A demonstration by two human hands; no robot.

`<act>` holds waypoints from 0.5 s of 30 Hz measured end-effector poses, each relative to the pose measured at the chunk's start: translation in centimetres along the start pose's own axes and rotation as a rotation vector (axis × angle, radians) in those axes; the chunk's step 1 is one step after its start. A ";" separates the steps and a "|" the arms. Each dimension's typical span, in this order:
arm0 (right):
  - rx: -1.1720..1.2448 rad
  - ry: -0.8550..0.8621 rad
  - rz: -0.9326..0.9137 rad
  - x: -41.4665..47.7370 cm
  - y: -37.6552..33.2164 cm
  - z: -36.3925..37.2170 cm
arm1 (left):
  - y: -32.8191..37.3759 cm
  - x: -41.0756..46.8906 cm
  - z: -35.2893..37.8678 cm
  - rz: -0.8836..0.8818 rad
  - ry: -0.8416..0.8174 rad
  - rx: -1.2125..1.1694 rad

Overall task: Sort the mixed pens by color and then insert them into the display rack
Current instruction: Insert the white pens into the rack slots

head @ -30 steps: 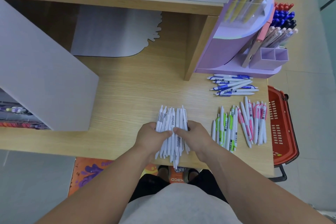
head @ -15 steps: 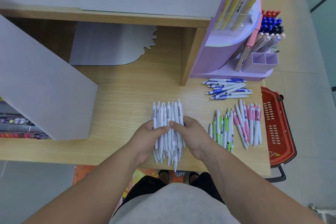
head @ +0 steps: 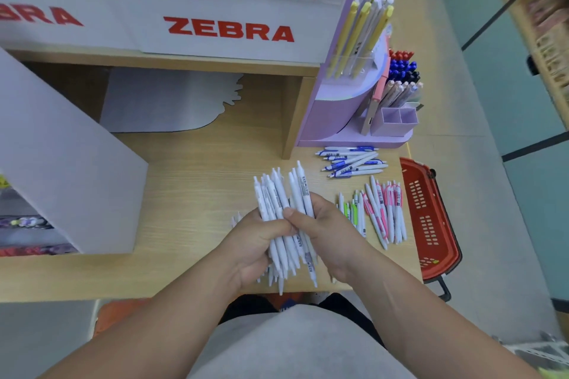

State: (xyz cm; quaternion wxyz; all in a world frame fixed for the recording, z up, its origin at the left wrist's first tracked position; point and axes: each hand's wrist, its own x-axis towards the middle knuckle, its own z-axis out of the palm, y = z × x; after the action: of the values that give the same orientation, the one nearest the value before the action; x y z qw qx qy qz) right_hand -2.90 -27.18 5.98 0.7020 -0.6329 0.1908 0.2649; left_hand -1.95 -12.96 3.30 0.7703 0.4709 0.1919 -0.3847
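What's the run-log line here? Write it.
left hand: grips white pens | right hand: grips white pens | table: blue pens, green pens, pink pens sorted

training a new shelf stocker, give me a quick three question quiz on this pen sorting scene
1. True or false: the left hand and right hand both grip the bundle of white pens.
2. The pen pile nearest the purple display rack has clips of which colour? A green, B blue, C pink.
3. Fill in: the red basket sits at the wooden table's ____ side.
Key: 1 true; 2 B; 3 right.
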 end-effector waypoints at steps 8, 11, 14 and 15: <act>-0.153 0.112 -0.105 -3.1 -1.9 -2.7 | -0.4 -0.6 4.3 0.011 0.014 -0.129; -0.116 0.082 -0.125 -4.0 -2.9 -3.9 | -0.4 -0.8 6.4 0.029 0.018 -0.186; -0.047 0.075 -0.111 -4.7 -3.7 -5.9 | -0.1 -1.2 7.8 0.043 0.049 -0.232; -0.045 0.052 -0.102 -4.7 -3.8 -6.7 | 0.0 -1.4 8.0 0.054 0.073 -0.241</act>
State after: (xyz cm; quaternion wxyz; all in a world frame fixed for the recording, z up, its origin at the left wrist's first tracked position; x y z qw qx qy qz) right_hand -3.82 -34.68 10.98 0.6948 -0.6643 0.1706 0.2164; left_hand -3.34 -19.37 8.05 0.8239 0.3937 0.2518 -0.3206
